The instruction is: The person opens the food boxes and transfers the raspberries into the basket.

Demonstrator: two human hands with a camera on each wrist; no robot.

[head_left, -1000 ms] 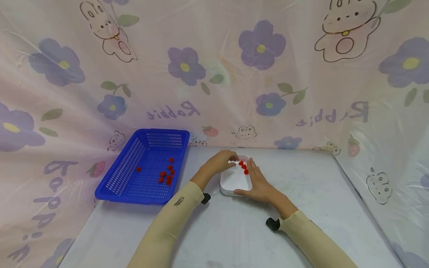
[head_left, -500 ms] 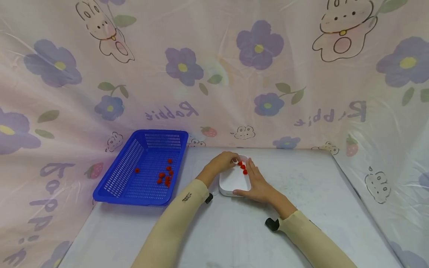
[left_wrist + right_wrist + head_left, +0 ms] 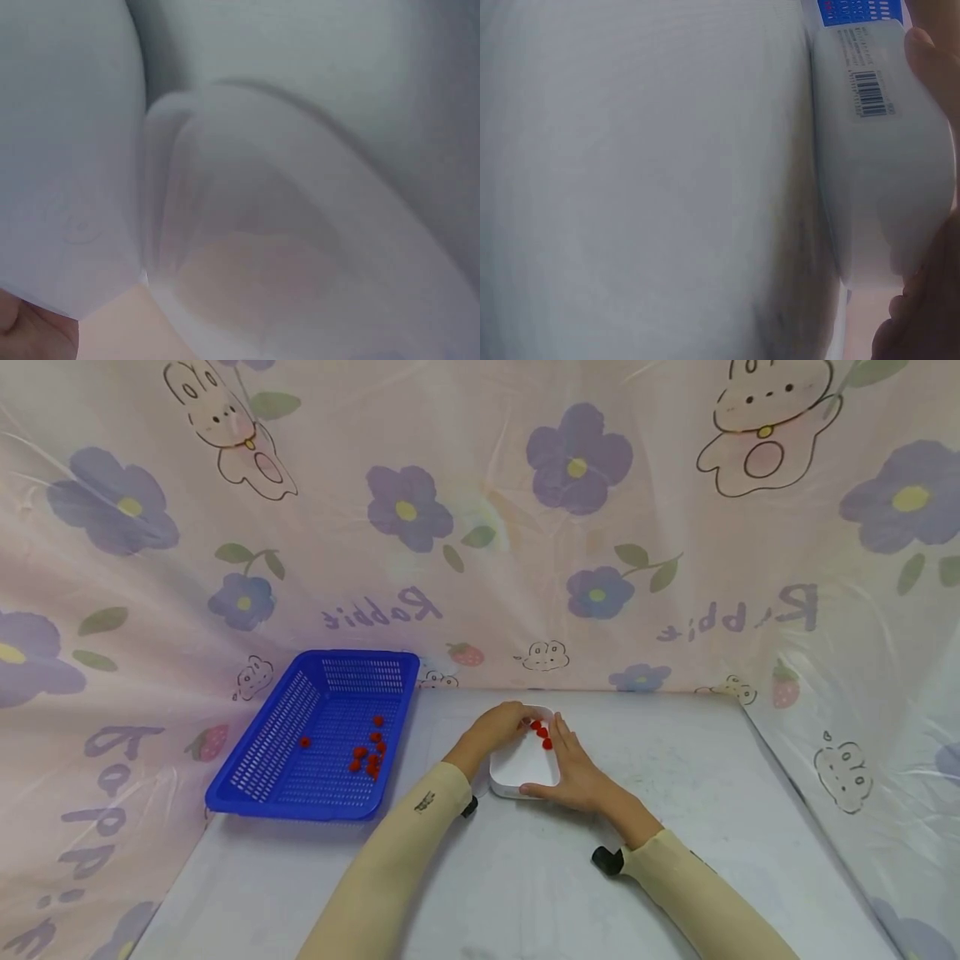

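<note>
A white rounded box [image 3: 523, 765] stands on the table with several small red pieces [image 3: 542, 732] lying in a slanting row near its far right side; their kind is too small to tell. My left hand [image 3: 501, 727] reaches over the box's far left rim and pinches the farthest red piece, partly hiding it. My right hand [image 3: 576, 777] grips the box from the right, thumb at the near rim and fingers along the right wall. In the right wrist view the thumb [image 3: 922, 49] touches the box's outer wall beside a barcode label [image 3: 868, 94]. Left fingers [image 3: 34, 334] barely show in the left wrist view.
A blue perforated basket [image 3: 258, 806] stands on the left with several more red pieces [image 3: 367, 758]. A translucent plastic lid-like piece [image 3: 247, 157] lies beside the box in the left wrist view. A patterned curtain [image 3: 480, 527] hangs behind the white table [image 3: 540, 893].
My left fingers have moved right and deeper into the box, closing together at the farthest red piece. My right hand stays on the box. The head view has shifted slightly.
</note>
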